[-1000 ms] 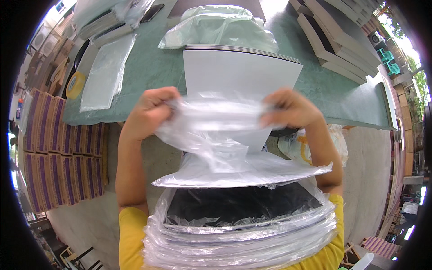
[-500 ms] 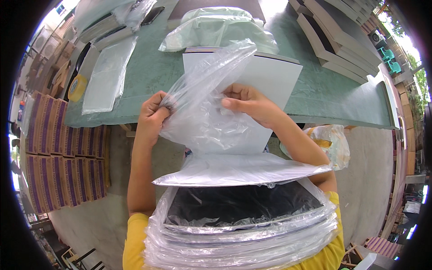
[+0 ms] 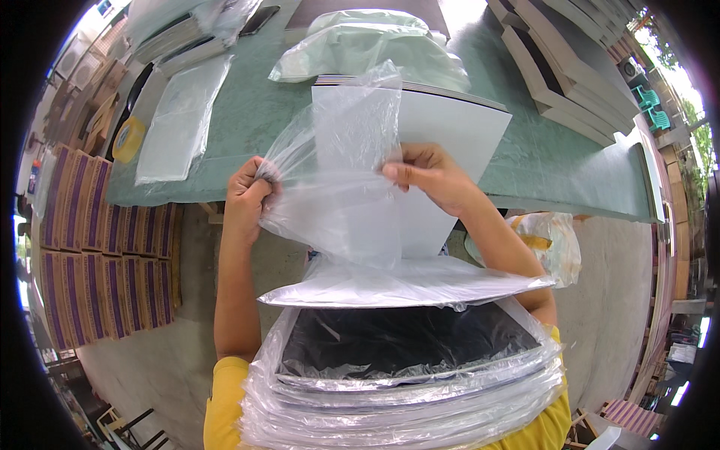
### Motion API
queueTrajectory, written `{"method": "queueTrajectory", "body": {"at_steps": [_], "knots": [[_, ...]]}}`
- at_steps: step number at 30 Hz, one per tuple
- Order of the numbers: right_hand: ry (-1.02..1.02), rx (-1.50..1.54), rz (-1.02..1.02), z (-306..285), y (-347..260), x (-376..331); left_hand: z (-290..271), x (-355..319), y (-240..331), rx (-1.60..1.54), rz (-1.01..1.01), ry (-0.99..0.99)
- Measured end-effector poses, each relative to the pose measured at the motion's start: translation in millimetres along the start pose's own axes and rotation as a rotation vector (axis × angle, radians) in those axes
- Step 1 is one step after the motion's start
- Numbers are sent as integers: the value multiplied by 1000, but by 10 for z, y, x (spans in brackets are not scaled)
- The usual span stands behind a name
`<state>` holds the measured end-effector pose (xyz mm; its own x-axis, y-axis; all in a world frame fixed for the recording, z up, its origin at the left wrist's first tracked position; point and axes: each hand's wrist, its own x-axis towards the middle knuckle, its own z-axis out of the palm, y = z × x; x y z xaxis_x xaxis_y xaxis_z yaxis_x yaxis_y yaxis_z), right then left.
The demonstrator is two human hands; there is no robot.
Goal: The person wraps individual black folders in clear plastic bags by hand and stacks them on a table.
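A clear plastic bag (image 3: 337, 180) is stretched between my two hands, above the near edge of the green table. My left hand (image 3: 250, 193) is closed on a bunched part of the bag. My right hand (image 3: 431, 176) pinches its right edge between thumb and fingers. Behind the bag lies a stack of white boards (image 3: 450, 120), partly seen through the film. Closer to me are several plastic-wrapped panels (image 3: 405, 341) in a pile, the visible one black. A white wrapped panel (image 3: 405, 283) lies at the pile's far side.
On the green table (image 3: 255, 105), a crumpled plastic heap (image 3: 371, 49) lies behind the boards. Flat plastic bags (image 3: 180, 127) and a yellow tape roll (image 3: 129, 140) are at left. Grey boards (image 3: 559, 82) are stacked far right. Brown cartons (image 3: 105, 262) stand on the floor left.
The bag has gone from a slanted bunch to a wider, flatter sheet. My right hand has shifted slightly right, drawing its edge out; my left keeps its hold.
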<state>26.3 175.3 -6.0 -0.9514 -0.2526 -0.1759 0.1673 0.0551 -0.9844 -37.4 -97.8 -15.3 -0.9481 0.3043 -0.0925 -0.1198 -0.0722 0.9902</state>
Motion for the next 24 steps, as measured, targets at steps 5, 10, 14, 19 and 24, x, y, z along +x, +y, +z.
{"method": "queueTrajectory", "body": {"at_steps": [5, 10, 14, 19, 24], "knots": [[168, 499, -54, 12, -89, 36, -102, 7, -95, -17, 46, 66], [109, 256, -125, 206, 10, 48, -71, 1, -103, -8, 23, 27], [-33, 42, 95, 121, 44, 24, -109, 11, -127, -63, 15, 20], [20, 107, 31, 76, 12, -34, -103, -13, -72, 234, 167, 62], [83, -79, 128, -8, -131, -114, 11, -105, 333, 503, 431, 263]]}}
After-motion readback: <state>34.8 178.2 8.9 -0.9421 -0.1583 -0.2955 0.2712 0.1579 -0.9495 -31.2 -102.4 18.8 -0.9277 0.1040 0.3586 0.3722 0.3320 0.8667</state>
